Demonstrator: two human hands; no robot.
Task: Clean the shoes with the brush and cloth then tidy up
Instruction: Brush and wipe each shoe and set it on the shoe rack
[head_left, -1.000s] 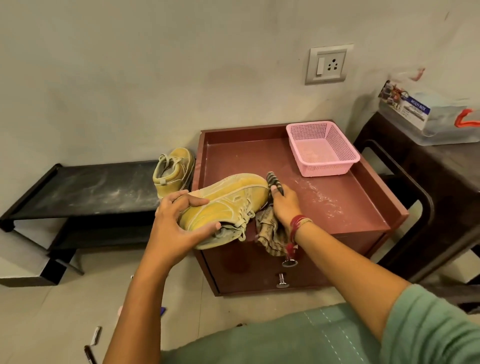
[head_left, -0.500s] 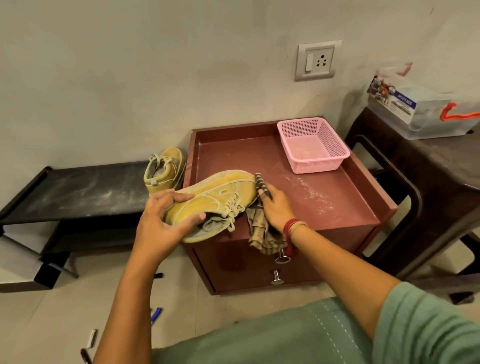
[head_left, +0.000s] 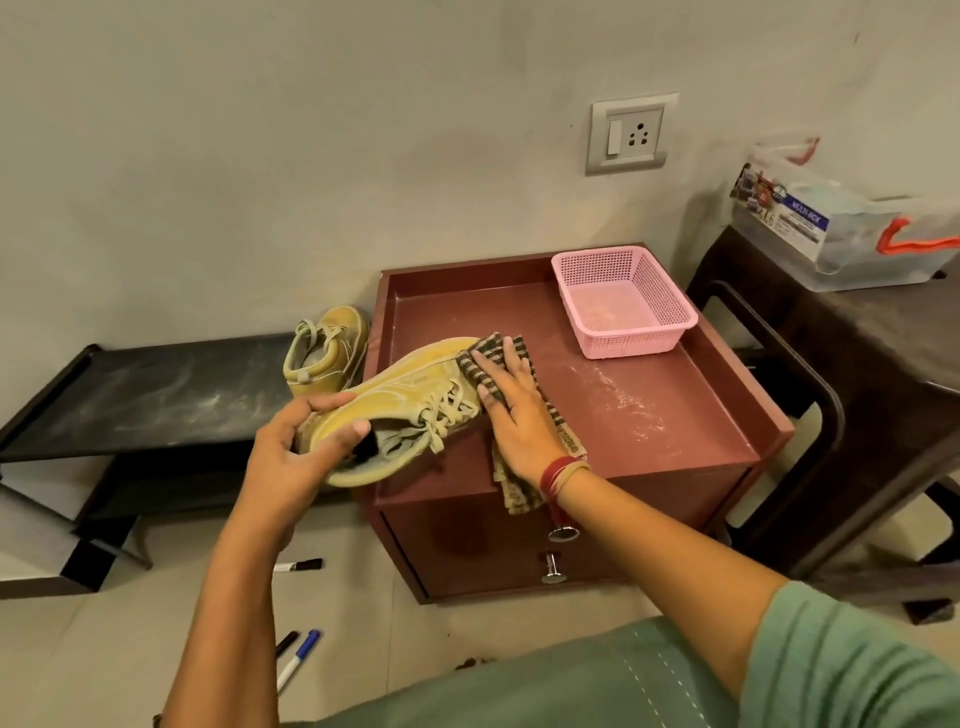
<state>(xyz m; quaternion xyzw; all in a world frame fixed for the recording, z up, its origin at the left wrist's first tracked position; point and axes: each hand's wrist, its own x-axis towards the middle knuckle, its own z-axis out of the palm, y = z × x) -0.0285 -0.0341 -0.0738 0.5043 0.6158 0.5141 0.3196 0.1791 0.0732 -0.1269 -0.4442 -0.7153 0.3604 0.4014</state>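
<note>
Left hand (head_left: 291, 457) grips shoe (head_left: 400, 395) at heel, propped on cabinet (head_left: 649, 415) front edge — steadies it. Right hand (head_left: 519, 415), fingers flat, presses cloth (head_left: 483, 358) on toe to wipe. Other shoe (head_left: 324, 348) sits on rack (head_left: 156, 395).

This looks like a room in a home. The painted wall (head_left: 260, 156) is plain and carries a household switch and socket plate (head_left: 631, 134). A low maroon cabinet (head_left: 649, 415) with two metal drawer knobs (head_left: 554, 569) stands against it, with a pink plastic basket (head_left: 636, 340) at its far right corner. Just beside the cabinet is a low black shelf (head_left: 156, 395) with a yellow shoe (head_left: 324, 353) at its right end. A dark plastic stool (head_left: 883, 364) carries a clear storage box (head_left: 852, 244). Marker pens (head_left: 298, 657) lie on the tiled floor (head_left: 104, 649).
</note>
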